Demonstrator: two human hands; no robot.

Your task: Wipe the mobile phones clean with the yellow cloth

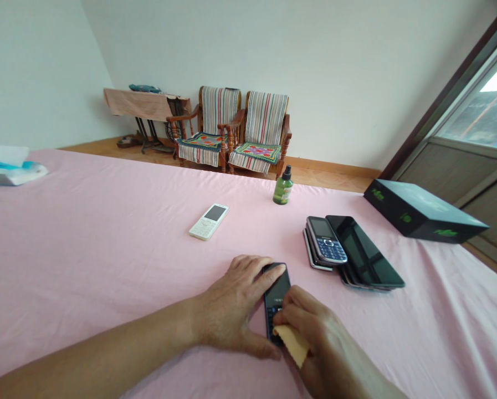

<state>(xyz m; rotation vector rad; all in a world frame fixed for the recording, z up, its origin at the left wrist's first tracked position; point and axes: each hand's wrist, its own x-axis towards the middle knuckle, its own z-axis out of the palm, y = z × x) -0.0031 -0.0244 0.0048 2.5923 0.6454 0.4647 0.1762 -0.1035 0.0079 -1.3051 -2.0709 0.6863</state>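
Note:
A dark keypad mobile phone (pixel 278 288) lies face up on the pink cloth in front of me. My left hand (pixel 235 305) steadies it, fingers on its top end and thumb by its bottom edge. Pinched in my right hand (pixel 314 332) is a yellow cleaning cloth (pixel 293 344), pressed against the keypad; the fingertips are partly hidden. Beyond my hands lies a white keypad phone (pixel 209 221). To the right, a blue-and-silver keypad phone (pixel 326 239) rests on other phones, beside a stack topped by a black smartphone (pixel 362 249).
A green spray bottle (pixel 283 188) stands near the far edge of the pink-covered table (pixel 107 233). A black box (pixel 423 213) sits at the far right, and a tissue pack (pixel 11 169) at the far left. Two wooden chairs (pixel 259 124) stand beyond, near a draped sewing-machine table (pixel 140 102).

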